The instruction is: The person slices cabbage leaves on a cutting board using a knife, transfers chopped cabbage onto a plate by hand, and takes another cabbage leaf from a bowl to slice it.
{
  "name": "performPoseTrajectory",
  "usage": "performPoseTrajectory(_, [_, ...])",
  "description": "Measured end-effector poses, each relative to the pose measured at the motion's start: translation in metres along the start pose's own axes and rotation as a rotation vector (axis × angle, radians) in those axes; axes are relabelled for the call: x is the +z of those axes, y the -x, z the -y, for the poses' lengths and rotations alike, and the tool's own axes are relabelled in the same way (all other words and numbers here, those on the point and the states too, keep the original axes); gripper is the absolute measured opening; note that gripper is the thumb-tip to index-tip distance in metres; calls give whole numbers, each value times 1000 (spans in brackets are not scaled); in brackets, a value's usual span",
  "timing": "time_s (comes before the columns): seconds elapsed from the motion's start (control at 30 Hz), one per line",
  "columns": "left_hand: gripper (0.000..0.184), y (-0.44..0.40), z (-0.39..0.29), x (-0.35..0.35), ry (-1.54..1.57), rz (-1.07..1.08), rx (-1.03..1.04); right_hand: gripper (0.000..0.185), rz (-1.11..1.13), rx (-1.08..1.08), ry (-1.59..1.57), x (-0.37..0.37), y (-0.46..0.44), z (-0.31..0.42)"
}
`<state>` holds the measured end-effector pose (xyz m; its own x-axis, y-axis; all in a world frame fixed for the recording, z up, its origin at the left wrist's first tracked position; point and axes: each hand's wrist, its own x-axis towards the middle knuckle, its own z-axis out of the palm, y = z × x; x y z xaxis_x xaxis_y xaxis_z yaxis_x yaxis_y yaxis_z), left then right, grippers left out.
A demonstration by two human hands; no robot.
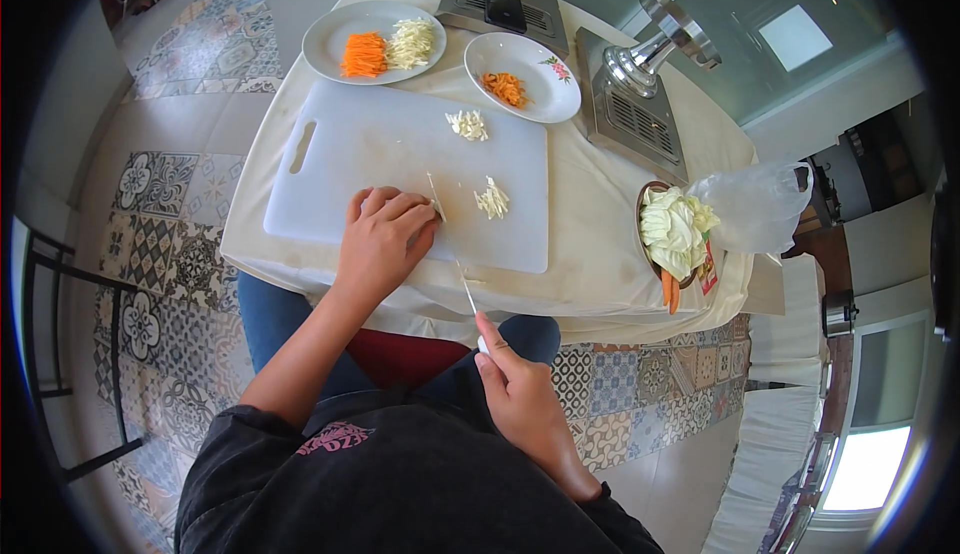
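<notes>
My right hand (518, 394) is wrapped round the white handle of a knife (466, 284), seen nearly edge-on. Its thin blade reaches over the near edge of the white cutting board (350, 144) towards my left hand (387, 237). There the curled fingers press down on the board, close along the blade's left side. Under the fingertips is a pale piece of cabbage (438, 211), mostly hidden. Two small heaps of cut cabbage lie to the right of the blade, a nearer heap (491, 199) and a farther heap (467, 126).
Behind the board stand a plate (325, 59) of orange and pale shreds and a bowl (550, 104) with orange shreds. Metal stands (640, 114) and a phone (505, 9) are farther back. At right, a bowl holds cabbage (676, 224) and carrots (670, 292), beside a plastic bag (752, 204).
</notes>
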<state>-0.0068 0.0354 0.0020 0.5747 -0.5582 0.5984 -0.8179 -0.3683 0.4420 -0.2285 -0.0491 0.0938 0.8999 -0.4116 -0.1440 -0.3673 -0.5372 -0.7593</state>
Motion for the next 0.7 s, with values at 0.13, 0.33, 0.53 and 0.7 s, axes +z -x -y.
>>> performPoseTrajectory(0.13, [16,0,-1,0,-6,-12,4,48,-18,-13,-28,4,-10,-8])
performPoseTrajectory(0.33, [14,1,0,3,-31,-19,4,47,-67,-87,2,14,-28,-16])
performPoseTrajectory(0.53, [14,1,-3,1,-39,-21,-13,48,-48,-55,37,9,-18,-10])
performPoseTrajectory(0.7, [18,0,-5,-2,-1,8,-63,48,-49,-26,23,-6,-8,-19])
